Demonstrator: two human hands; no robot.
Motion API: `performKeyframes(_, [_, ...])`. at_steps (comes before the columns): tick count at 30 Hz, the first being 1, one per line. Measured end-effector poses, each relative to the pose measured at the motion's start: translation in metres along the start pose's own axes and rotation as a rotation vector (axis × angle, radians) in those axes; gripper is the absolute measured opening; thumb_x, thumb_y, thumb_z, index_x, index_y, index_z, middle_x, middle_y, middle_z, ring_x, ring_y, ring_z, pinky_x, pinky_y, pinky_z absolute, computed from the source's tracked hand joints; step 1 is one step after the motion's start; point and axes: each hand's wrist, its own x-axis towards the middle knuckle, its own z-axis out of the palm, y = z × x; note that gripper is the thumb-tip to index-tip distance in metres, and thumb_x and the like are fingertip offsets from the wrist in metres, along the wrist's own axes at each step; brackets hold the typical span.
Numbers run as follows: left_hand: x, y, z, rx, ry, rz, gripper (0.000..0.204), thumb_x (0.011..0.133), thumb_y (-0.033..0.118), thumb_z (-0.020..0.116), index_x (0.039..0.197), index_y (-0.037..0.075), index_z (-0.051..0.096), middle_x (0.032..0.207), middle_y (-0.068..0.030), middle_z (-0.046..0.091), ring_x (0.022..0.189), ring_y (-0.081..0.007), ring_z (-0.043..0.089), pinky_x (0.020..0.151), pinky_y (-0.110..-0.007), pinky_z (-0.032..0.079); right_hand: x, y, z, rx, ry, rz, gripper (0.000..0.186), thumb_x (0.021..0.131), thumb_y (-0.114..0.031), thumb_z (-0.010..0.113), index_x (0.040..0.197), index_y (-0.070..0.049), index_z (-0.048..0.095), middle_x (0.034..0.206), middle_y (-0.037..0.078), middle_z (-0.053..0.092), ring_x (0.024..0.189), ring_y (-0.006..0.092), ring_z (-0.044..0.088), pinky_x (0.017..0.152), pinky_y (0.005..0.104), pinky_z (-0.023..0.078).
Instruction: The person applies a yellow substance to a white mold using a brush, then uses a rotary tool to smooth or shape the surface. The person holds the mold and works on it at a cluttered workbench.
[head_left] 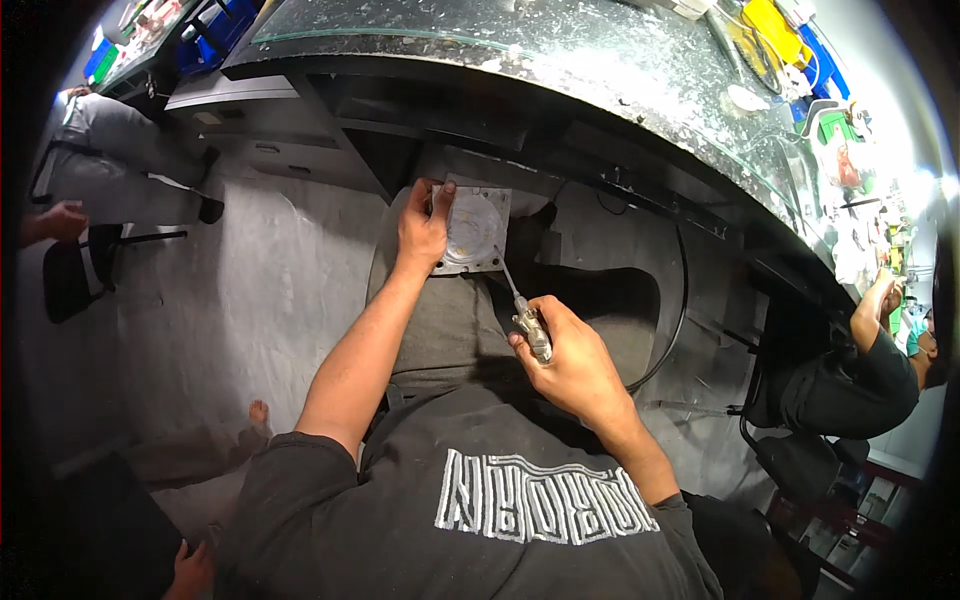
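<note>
My left hand (424,228) grips a square, pale grey plate (474,228) by its left edge, thumb on the upper face. A large round recess fills the middle of the plate, and small holes dot its border. My right hand (574,362) is closed around the mottled handle of a screwdriver (530,328). Its thin shaft points up and left, and the tip meets the plate's lower right corner. Whether the tip sits in a screw is too small to tell. The plate is held above my lap, near the bench edge.
A dark, scuffed workbench (560,50) curves across the top, with yellow and blue items (780,40) at its right. A black cable (684,310) hangs beside my right leg. One person (850,375) sits at the right; another's grey-clothed legs (130,150) show at the left.
</note>
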Motion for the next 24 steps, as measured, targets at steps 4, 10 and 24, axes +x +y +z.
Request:
performKeyframes(4, [-0.003, 0.016, 0.003, -0.007, 0.018, -0.064, 0.036, 0.105, 0.038, 0.067, 0.099, 0.003, 0.064, 0.072, 0.0006, 0.054, 0.07, -0.0081, 0.046, 0.063, -0.029, 0.038, 0.0, 0.006, 0.003, 0.022, 0.043, -0.004, 0.031, 0.096, -0.019, 0.073, 0.116, -0.001, 0.06, 0.102, 0.021, 0.07, 0.094, 0.0404, 0.07, 0.082, 0.0475, 0.055])
performKeyframes(10, [-0.002, 0.007, -0.001, 0.0, 0.029, -0.087, 0.036, 0.106, 0.039, 0.067, 0.099, 0.004, 0.064, 0.07, 0.0036, 0.05, 0.067, -0.0056, 0.041, 0.06, -0.027, 0.034, 0.006, 0.005, 0.004, 0.003, 0.044, -0.005, 0.03, 0.095, -0.019, 0.073, 0.116, 0.0, 0.061, 0.099, 0.02, 0.07, 0.092, 0.0386, 0.071, 0.082, 0.0458, 0.055])
performKeyframes(24, [-0.001, 0.005, -0.01, -0.076, 0.022, -0.02, 0.043, 0.107, 0.047, 0.064, 0.099, 0.004, 0.065, 0.071, 0.005, 0.05, 0.069, -0.0053, 0.041, 0.061, -0.027, 0.034, -0.005, 0.002, -0.004, 0.062, 0.052, -0.004, 0.029, 0.093, -0.017, 0.072, 0.114, 0.0, 0.061, 0.103, 0.023, 0.07, 0.098, 0.0448, 0.069, 0.084, 0.0501, 0.055])
